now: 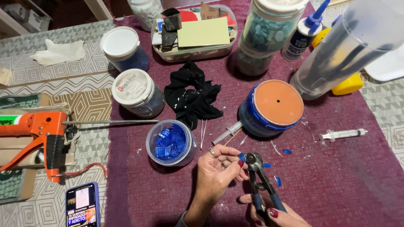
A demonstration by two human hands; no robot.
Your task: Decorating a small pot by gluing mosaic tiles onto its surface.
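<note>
Pinching a small blue glass tile piece (241, 157) between thumb and fingertips, the person's left hand (216, 170) feeds it into the twin wheels of the blue-handled metal nippers (257, 174). The right hand (273, 214), at the lower edge of view, is wrapped around the handles; whether it is squeezing cannot be told. The tile sits just at the wheel heads, above the dark red woven mat (336, 180).

For a clean cut, the wheels should probably bite only the tile's edge, on the intended break line, with the fingers kept back from the wheels and the handles pressed evenly. Loose blue chips (277, 180) already lie just beside the tool.

Containers, by position:
- Near left of the hands: clear round plastic tub of blue tile pieces (171, 143), unlidded.
- Further left: two round jars with white lids (134, 90), the nearer bearing a pale label with red lettering.
- Centre: upturned terracotta pot partly clad in blue tiles (271, 108), with a crumpled black cloth (191, 94) to its left.
- Far side: tall clear jar of teal pieces (267, 31); white glue bottle with blue nozzle and blue label (305, 35); oval clear tray of cardboard scraps (198, 35).
- Right: plastic syringe (343, 134).
- Far left: orange caulking gun (44, 134); smartphone with lit screen (82, 206).
</note>
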